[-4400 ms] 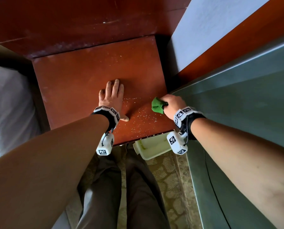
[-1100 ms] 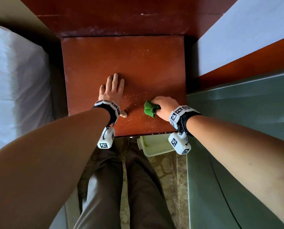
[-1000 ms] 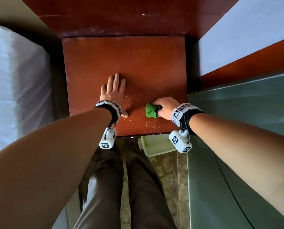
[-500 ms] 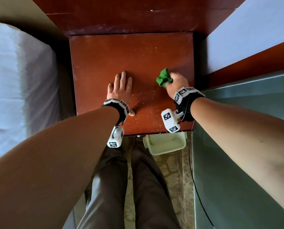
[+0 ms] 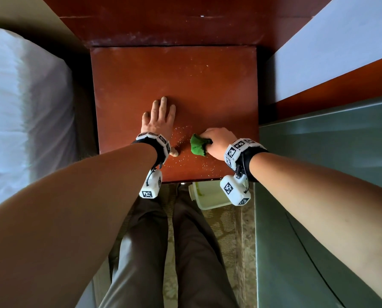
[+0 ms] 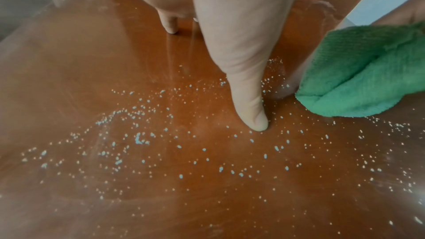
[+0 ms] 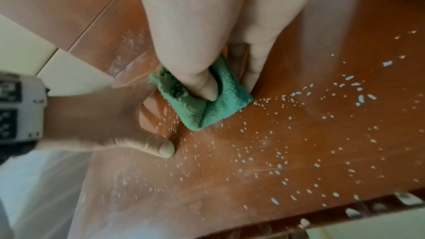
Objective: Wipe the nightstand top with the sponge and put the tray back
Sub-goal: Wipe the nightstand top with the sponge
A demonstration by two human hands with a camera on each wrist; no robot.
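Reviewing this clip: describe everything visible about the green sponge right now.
The sponge is bright green with a looped, terry-like surface, so it looks more like soft cloth than foam. It is bunched and folded, a crease running down its middle. The right hand pinches it, thumb pressed into the fold and fingers curled round it. Its lower edge rests on the nightstand top, near the front edge, among scattered pale crumbs. The left hand lies flat beside it, close but apart.

One sponge, one tray, two hands

Glossy reddish wood nightstand top; fuzzy green terry-cloth sponge.
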